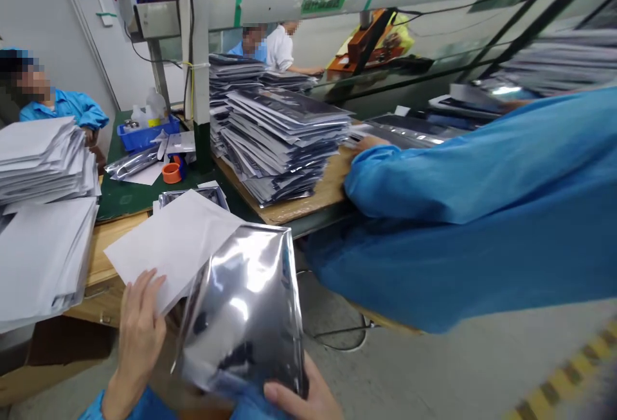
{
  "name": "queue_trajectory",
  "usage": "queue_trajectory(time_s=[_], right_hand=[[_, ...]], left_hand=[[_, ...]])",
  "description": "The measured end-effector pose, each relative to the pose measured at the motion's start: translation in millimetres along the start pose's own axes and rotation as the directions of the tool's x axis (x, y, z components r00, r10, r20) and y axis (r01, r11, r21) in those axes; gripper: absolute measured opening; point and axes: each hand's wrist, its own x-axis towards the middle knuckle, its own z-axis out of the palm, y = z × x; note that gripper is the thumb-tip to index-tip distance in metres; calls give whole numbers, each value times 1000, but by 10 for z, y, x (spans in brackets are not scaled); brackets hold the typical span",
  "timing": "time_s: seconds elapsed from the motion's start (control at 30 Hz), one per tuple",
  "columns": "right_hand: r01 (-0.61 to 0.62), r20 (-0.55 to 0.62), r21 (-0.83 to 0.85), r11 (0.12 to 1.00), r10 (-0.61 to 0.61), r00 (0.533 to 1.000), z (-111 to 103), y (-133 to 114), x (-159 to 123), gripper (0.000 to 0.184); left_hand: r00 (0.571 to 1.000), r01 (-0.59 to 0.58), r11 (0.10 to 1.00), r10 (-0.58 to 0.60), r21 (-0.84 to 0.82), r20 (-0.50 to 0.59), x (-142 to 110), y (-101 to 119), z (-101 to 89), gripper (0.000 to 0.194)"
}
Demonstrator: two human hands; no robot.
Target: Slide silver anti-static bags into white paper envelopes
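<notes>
From where I sit, my right hand (303, 394) has the glossy silver pouch (255, 298) gripped near its lower right corner, thumb across the front. My left hand (142, 323) lies with its fingers spread on the white sheets (178, 240); I cannot tell whether the thumb pinches them from below.

The pouch is up in front of me, out past the worktop (128, 205). Held at one corner and slick as it looks, it could swivel or slide out of my grip and drop towards the floor. Its upper left side meets the sheets, and I can't make out which lies in front; if they catch, a pull could crease the paper or drag it askew. There seems to be more than one sheet, so a light left-hand touch might let the layers fan apart. Glare on the foil could also hide a dent from me.

Farther out, the pile of pouches (289, 144) is uneven, near the board's edge, with a co-worker's blue sleeve (409, 176) close by; a knock might send some sliding. The paper stack (38, 157) to my left looks ragged too, and a brushing elbow could spill it.
</notes>
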Motion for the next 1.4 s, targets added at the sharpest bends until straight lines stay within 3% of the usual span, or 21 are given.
queue_trajectory(time_s=[0.1, 0.13, 0.23, 0.37, 0.53, 0.7, 0.87, 1.0, 1.1, 1.17, 1.23, 1.3, 1.33, 1.4], right_hand=[[4, -53, 101, 995, 2, 999, 125, 61, 105, 59], [7, -52, 125, 992, 0, 999, 161, 87, 120, 58], [-7, -12, 139, 990, 9, 1000, 256, 153, 124, 53], [-50, 7, 234, 971, 50, 999, 347, 194, 95, 49], [-76, -3, 265, 961, 80, 997, 437, 261, 74, 48], [-65, 17, 267, 962, 62, 998, 560, 253, 18, 51], [-76, -4, 199, 977, 78, 997, 584, 232, -53, 42], [-86, -31, 181, 980, 93, 995, 609, 212, -92, 47], [-89, -70, 196, 976, 105, 992, 680, 217, -107, 52], [-79, -107, 170, 982, 98, 989, 737, 251, -113, 50], [-73, -135, 131, 989, 91, 987, 788, 298, -125, 47], [-83, -168, 112, 990, 101, 981, 830, 342, -145, 47], [-92, -188, 106, 990, 110, 976, 847, 361, -158, 48], [-110, -205, 89, 990, 127, 971, 875, 397, -190, 50]], left_hand=[[974, 194, 981, -189, 23, -128, -171, -72, -70, 12], [964, 235, 972, -230, 20, -136, -226, -79, -90, 10], [939, 335, 941, -338, -56, -61, -368, -51, -123, 21], [861, 495, 821, -508, -285, 33, -471, 88, -128, 20], [783, 553, 688, -622, -469, 12, -562, 280, -107, 25], [821, 458, 778, -555, -429, -131, -691, 289, -42, 24], [786, 482, 748, -600, -456, -152, -717, 221, -44, 24], [878, 350, 871, -433, -346, -202, -826, 155, 12, 20], [941, 252, 924, -304, -289, -150, -903, 178, 71, 21], [923, 331, 879, -377, -342, -75, -933, 235, 89, 22], [859, 463, 788, -511, -405, -13, -967, 293, 82, 23], [806, 513, 726, -591, -458, -32, -1025, 325, 57, 23], [802, 491, 725, -593, -483, -74, -1062, 331, 41, 24], [833, 400, 746, -538, -532, -128, -1129, 332, 9, 24]])
